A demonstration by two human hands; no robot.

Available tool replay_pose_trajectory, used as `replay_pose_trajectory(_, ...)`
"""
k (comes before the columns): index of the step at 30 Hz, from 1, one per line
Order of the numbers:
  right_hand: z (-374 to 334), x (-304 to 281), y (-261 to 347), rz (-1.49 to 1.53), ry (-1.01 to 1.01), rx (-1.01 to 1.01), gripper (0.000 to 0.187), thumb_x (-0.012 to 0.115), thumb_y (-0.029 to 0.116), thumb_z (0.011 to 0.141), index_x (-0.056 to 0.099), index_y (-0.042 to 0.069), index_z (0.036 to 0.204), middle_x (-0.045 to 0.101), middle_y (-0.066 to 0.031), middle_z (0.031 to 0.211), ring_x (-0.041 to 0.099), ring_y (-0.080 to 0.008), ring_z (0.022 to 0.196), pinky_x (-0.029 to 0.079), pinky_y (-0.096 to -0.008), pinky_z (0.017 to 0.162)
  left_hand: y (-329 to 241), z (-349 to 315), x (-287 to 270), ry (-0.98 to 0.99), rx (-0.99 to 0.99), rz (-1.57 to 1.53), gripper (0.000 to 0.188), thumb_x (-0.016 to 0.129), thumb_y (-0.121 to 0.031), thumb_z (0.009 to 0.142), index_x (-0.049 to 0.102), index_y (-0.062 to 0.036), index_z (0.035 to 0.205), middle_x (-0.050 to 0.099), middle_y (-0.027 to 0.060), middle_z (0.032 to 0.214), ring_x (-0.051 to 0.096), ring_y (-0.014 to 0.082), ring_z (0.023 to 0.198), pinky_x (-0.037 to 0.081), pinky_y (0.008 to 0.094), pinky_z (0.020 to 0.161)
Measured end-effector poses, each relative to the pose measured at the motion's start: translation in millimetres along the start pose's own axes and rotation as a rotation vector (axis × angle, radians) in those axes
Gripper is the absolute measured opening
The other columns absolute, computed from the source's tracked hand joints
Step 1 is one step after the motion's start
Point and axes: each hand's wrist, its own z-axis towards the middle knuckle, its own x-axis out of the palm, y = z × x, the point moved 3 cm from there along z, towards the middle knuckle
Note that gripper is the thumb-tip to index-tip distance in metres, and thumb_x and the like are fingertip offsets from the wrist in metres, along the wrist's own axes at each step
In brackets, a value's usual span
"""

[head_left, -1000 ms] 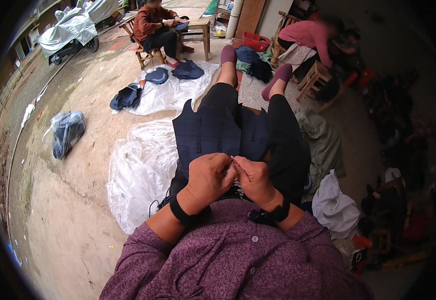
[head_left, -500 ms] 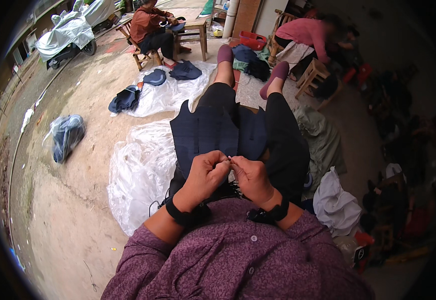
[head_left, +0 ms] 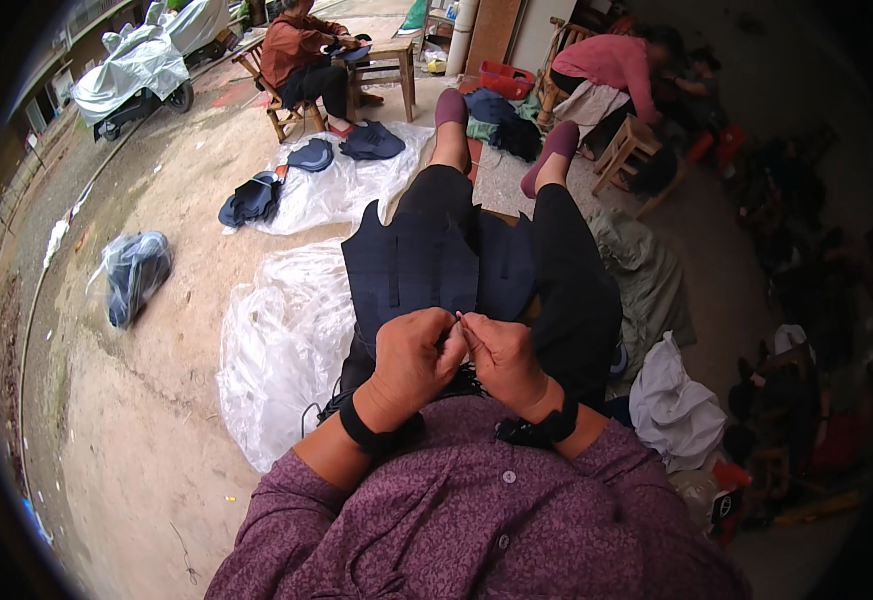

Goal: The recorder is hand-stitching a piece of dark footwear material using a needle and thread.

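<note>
My left hand (head_left: 411,355) and my right hand (head_left: 503,360) meet fingertip to fingertip above my lap. Both are closed in a pinch, thumb against forefinger. Whatever lies between the fingertips is too small to name. Just beyond them, a dark navy fabric piece (head_left: 411,255) with a notched, pointed top edge is spread over my thighs. Another navy fabric piece (head_left: 504,265) lies to its right, partly under it. Dark thread-like strands show below my hands, half hidden by them.
Crumpled clear plastic sheeting (head_left: 286,350) lies on the ground at my left. Further off, navy pieces (head_left: 311,155) rest on more plastic. A bagged bundle (head_left: 136,275) sits at far left. A white sack (head_left: 673,405) is at my right. Two people work ahead, near a wooden table (head_left: 391,50) and a stool (head_left: 628,145).
My left hand has turned slightly, its back now more raised, with the fingertips still meeting the right hand's. The fabric on my lap stays in place.
</note>
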Motion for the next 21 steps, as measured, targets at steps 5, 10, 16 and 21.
replay_pose_trajectory(5, 0, 0, -2, -0.141, -0.008, -0.171, 0.005, 0.055, -0.003, 0.083, 0.057, -0.004, 0.088, 0.058, -0.0192, 0.069, 0.061, -0.0350, 0.065, 0.048, -0.0375, 0.053, 4, -2, 0, 0.056, -0.111, -0.170, 0.009, 0.062, -0.007, 0.082, 0.060, -0.0006, 0.076, 0.058, 0.0152, 0.064, 0.059, 0.0277, 0.055, 0.045, 0.0322, 0.051)
replay_pose_trajectory(10, -2, -3, -1, -0.151, 0.040, -0.066, 0.007, 0.054, -0.004, 0.085, 0.058, -0.006, 0.091, 0.061, -0.0193, 0.074, 0.064, -0.0342, 0.069, 0.049, -0.0335, 0.055, 9, -2, 2, 0.077, -0.090, -0.261, 0.016, 0.058, -0.010, 0.091, 0.061, 0.0036, 0.082, 0.057, 0.0038, 0.064, 0.049, 0.0068, 0.060, 0.040, 0.0228, 0.053)
replay_pose_trajectory(16, -3, -4, -6, -0.009, -0.027, 0.045, 0.010, 0.055, -0.002, 0.087, 0.059, -0.005, 0.096, 0.061, -0.0183, 0.072, 0.063, -0.0298, 0.065, 0.047, -0.0320, 0.053, 6, -2, -2, 0.162, -0.318, -0.401, 0.019, 0.056, -0.011, 0.090, 0.059, 0.0032, 0.078, 0.052, 0.0003, 0.059, 0.046, 0.0045, 0.056, 0.038, 0.0225, 0.049)
replay_pose_trajectory(21, -3, -2, -5, 0.086, -0.004, 0.124, 0.014, 0.056, 0.000, 0.087, 0.059, -0.003, 0.101, 0.062, -0.0216, 0.077, 0.065, -0.0341, 0.073, 0.049, -0.0327, 0.057, 7, -1, 1, 0.153, -0.316, -0.414, 0.020, 0.054, -0.012, 0.089, 0.059, 0.0037, 0.077, 0.054, 0.0021, 0.059, 0.047, 0.0053, 0.056, 0.038, 0.0232, 0.049)
